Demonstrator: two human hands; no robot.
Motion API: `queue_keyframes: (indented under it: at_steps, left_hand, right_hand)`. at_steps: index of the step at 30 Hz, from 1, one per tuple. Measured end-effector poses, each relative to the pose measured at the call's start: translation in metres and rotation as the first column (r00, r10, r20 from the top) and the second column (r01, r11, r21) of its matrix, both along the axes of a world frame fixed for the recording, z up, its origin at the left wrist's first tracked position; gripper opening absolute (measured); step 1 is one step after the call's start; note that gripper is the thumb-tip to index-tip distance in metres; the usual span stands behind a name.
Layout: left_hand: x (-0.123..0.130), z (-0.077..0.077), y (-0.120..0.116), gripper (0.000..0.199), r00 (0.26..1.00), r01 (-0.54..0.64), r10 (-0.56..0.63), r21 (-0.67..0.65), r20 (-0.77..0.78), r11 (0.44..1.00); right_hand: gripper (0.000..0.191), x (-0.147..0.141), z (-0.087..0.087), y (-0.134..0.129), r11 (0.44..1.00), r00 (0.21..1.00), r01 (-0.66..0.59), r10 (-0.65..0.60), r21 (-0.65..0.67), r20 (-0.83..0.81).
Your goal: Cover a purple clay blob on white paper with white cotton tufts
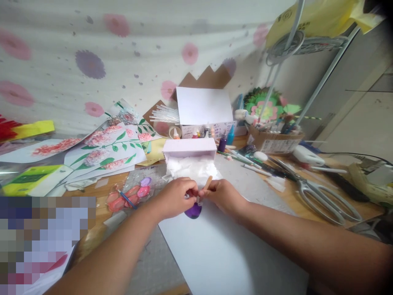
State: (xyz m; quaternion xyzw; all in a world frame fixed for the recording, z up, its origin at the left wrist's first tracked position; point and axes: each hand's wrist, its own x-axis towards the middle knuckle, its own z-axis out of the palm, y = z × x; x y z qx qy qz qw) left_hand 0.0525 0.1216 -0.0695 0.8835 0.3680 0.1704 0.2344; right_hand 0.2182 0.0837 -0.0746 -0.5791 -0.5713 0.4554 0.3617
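My left hand (179, 197) is closed in a pinch, fingertips close to those of my right hand. What it pinches is mostly hidden; a small pale bit shows between the two hands. My right hand (222, 197) grips a flat wooden craft stick (208, 181), its upper end poking up past the fingers. Just below the fingertips is a round, dark purple thing (193, 211), partly covered by my left hand; I cannot tell whether it is held or lies on the white paper sheet (215, 250). Behind the hands stands a white box (189, 146) with white tissue (190, 167) in front.
Large scissors (319, 196) lie at right, near a cardboard box of tools (276, 141). Paint bottles (222, 141) stand behind the white box. At left are flower paintings (104, 149), a palette of pink cups (123, 198) with a blue stick across it, and a yellow-green packet (33, 180).
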Motion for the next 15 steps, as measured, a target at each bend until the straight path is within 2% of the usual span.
queue_keyframes:
  at_steps: [4, 6, 8, 10, 15]
  left_hand:
    - [0.000, 0.001, 0.001, 0.009, 1.000, 0.002, -0.002, -0.034, -0.002, 0.999]
    - [0.000, 0.001, 0.001, 0.008, 1.000, -0.005, 0.005, -0.041, 0.003, 0.999]
    - [0.000, 0.002, 0.001, 0.008, 1.000, -0.009, 0.010, -0.045, 0.013, 0.999]
    - [0.000, 0.002, 0.002, 0.008, 1.000, -0.016, 0.017, -0.042, 0.026, 0.999]
    - [-0.001, 0.004, 0.003, 0.010, 0.992, -0.092, 0.093, -0.018, 0.083, 0.996]
  right_hand:
    - [0.020, 0.005, 0.003, 0.001, 0.999, 0.999, 0.015, -0.017, -0.048, -0.036]
    - [0.023, 0.015, 0.007, 0.004, 0.992, 0.988, 0.124, -0.125, -0.012, -0.087]
    - [0.024, 0.030, 0.010, 0.011, 0.958, 0.952, 0.277, -0.263, 0.076, -0.155]
    - [0.025, 0.045, 0.011, 0.019, 0.924, 0.925, 0.358, -0.331, 0.135, -0.187]
    - [0.027, 0.065, 0.005, 0.031, 0.927, 0.937, 0.328, -0.294, 0.180, -0.189]
